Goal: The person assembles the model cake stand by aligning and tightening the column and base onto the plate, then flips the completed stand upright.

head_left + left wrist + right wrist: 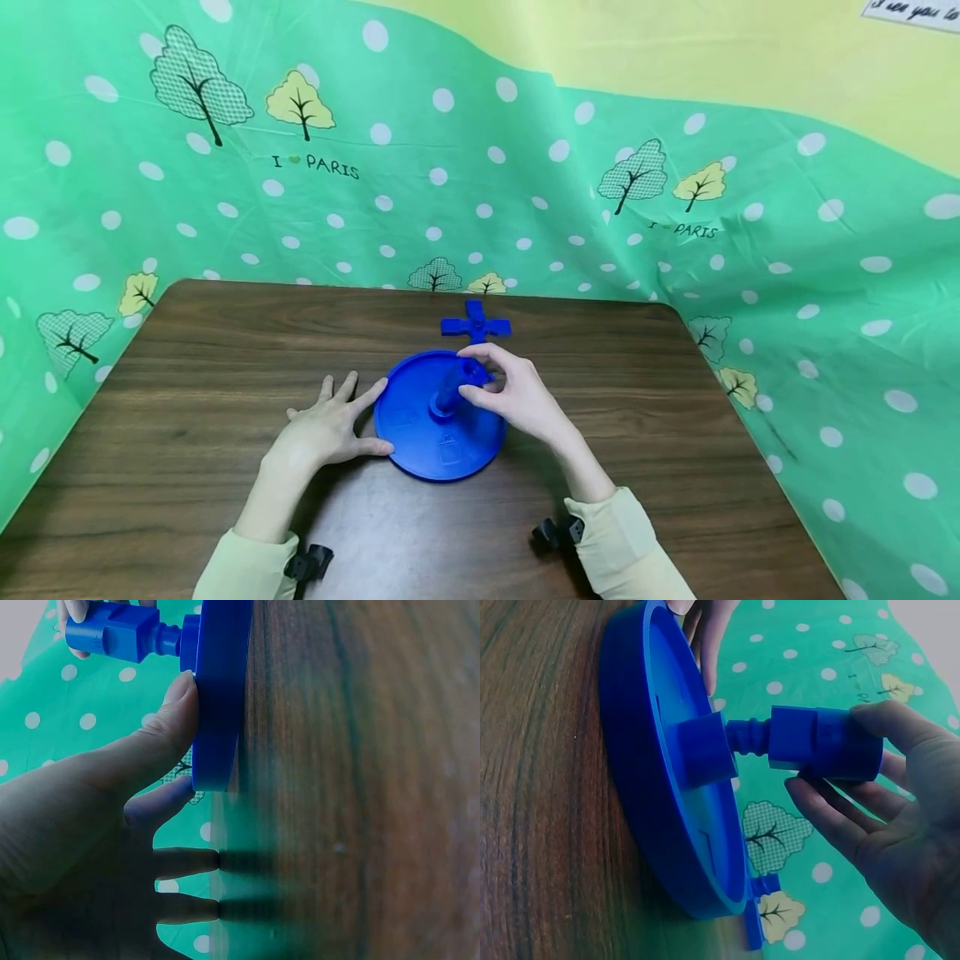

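Note:
A round blue base [420, 457] with a raised rim lies flat on the table. At its centre rises a short collar [703, 750], and a blue post [829, 742] stands over it, its narrower ridged end at the collar. My right hand [522, 398] pinches the post's thick upper part between thumb and fingers. On the base's left side my left hand [321, 435] rests with fingers spread, thumb and index fingertips against the rim. The left hand's other fingers reach toward the tabletop.
Just beyond the base, a blue cross-shaped piece [476, 326] lies near the table's far edge. The brown wood-grain table [600, 367] is backed by a green dotted cloth [525, 200]. Black wrist mounts [309, 563] sit at both sleeves.

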Demonstrator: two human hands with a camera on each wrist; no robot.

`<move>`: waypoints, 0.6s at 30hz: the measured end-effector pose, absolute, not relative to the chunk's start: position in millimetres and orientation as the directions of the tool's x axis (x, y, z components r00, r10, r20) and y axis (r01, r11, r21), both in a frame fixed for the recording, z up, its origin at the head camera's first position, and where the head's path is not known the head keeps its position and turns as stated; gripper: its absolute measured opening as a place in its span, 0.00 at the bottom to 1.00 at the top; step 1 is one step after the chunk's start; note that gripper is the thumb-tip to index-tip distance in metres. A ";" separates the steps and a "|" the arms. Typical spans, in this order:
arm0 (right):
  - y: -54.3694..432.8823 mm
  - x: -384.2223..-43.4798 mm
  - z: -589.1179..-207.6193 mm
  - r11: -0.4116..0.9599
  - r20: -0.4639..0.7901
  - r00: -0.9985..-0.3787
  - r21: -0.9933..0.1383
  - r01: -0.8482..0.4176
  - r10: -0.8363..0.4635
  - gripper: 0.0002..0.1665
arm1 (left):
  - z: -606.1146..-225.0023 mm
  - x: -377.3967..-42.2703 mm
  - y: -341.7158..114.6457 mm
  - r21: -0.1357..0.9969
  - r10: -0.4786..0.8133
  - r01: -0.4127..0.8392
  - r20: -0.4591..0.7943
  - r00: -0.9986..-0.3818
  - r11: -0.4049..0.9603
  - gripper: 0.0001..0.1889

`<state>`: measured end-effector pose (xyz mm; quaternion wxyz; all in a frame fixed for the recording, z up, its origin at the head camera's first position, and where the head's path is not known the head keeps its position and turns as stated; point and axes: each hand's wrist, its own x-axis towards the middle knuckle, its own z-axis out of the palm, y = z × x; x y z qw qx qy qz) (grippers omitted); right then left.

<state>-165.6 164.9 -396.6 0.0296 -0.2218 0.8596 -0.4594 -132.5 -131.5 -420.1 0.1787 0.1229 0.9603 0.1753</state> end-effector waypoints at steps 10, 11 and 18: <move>159.2 -164.9 -394.1 0.523 0.154 -0.883 -0.755 -0.395 -0.444 0.27 | -422.1 -132.9 -130.9 0.379 0.284 0.156 -0.310 -0.908 0.912 0.54; 159.0 -164.7 -394.1 0.528 0.153 -0.883 -0.751 -0.396 -0.444 0.27 | -422.1 -132.9 -130.8 0.380 0.284 0.155 -0.310 -0.907 0.912 0.54; 157.1 -164.3 -394.0 0.547 0.141 -0.879 -0.735 -0.401 -0.455 0.27 | -421.9 -133.5 -130.6 0.381 0.286 0.159 -0.302 -0.910 0.911 0.54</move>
